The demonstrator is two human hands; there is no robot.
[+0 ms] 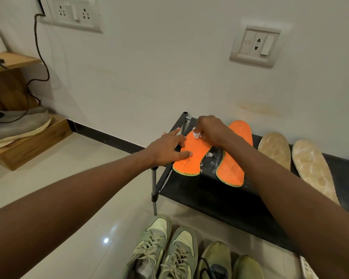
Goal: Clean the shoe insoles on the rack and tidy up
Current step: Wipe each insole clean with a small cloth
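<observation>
The left orange insole (191, 156) on the rack (210, 190) is pinned under the left hand's (167, 150) spread fingers while a white wipe (196, 134) pinched in the right hand's (210, 130) fingers is rubbed at its toe; next, strokes toward the heel seem needed.

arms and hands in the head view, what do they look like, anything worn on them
Both forearms are bare, with no sleeve in view. The left hand and the right hand wear no gloves, and no watch, band or ring shows on either. No markings are visible.
</observation>
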